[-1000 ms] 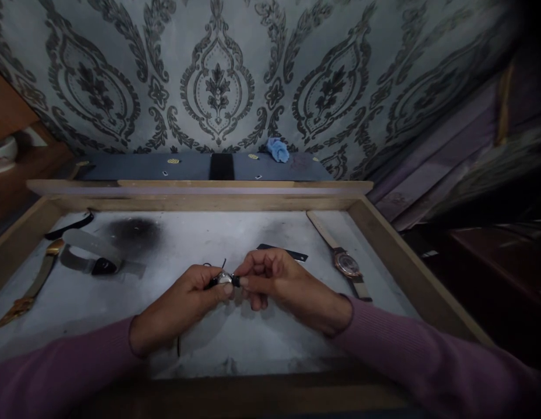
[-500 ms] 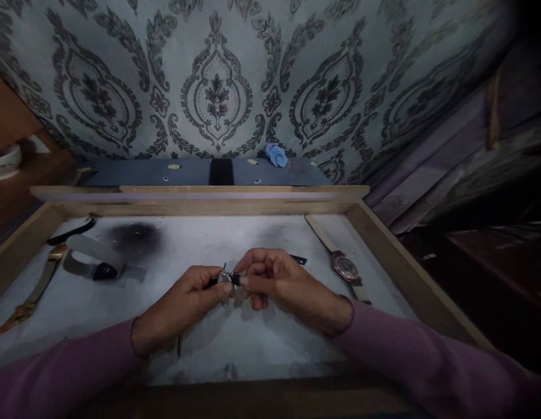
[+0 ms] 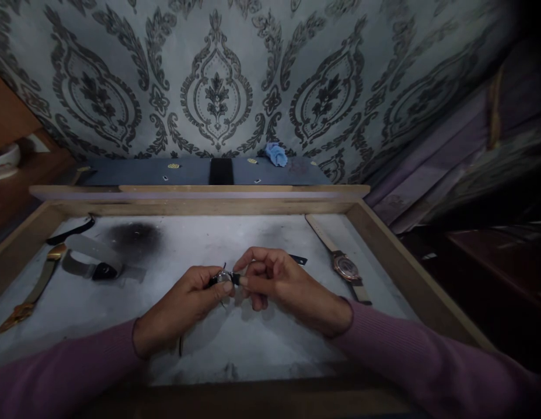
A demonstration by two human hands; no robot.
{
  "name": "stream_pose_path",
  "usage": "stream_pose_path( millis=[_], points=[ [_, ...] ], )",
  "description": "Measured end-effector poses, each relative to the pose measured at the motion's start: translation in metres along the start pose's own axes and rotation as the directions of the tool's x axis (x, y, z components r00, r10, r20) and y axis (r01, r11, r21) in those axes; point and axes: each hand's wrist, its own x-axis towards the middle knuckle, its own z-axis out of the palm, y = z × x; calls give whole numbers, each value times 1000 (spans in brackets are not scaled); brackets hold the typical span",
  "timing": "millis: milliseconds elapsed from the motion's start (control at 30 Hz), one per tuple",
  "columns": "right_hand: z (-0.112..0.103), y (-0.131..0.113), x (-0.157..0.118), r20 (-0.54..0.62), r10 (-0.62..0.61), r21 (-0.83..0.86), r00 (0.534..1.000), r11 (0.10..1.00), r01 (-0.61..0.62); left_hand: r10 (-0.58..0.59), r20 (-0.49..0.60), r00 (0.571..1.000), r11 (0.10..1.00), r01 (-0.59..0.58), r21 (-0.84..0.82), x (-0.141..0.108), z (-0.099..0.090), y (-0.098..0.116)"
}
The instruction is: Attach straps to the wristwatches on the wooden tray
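A small watch [image 3: 225, 277] with a round silvery case and a dark strap is held up over the white tray floor, near the middle. My left hand [image 3: 189, 302] pinches its case and left side between thumb and fingers. At its right side, my right hand [image 3: 274, 282] grips the short dark strap end with thumb and forefinger, the other fingers curled. Fingers hide parts of the strap. Behind the right hand lies a dark flat strip [image 3: 300, 259], partly covered.
Wooden rims [image 3: 200, 208] surround the tray. A watch with a beige strap [image 3: 346, 267] lies at right. On the left are a gold-toned watch [image 3: 43, 285], a grey looped band [image 3: 78, 265] and a black strap [image 3: 71, 231]. Blue cloth [image 3: 276, 155] sits beyond the far rim.
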Motion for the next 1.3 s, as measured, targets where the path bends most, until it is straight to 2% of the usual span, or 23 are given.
stream_pose_path(
  millis=[300,467,733,933,1300],
  points=[
    [0,6,3,-21,-39,19,999,999,40,9,-57,998,999,-11,-42,0,5,-4],
    [-1,5,5,-42,21,50,999,999,-19,2,-72,997,999,-6,-45,-1,8,-2],
    [-2,12,5,0,85,117,996,990,-84,-49,-8,999,998,49,27,-2,2,-1],
    [-2,9,4,36,80,77,996,994,-82,-92,54,994,992,87,92,-1,-5,0],
    [0,1,0,44,39,42,998,998,-41,-78,101,992,997,75,32,-1,-7,4]
  ],
)
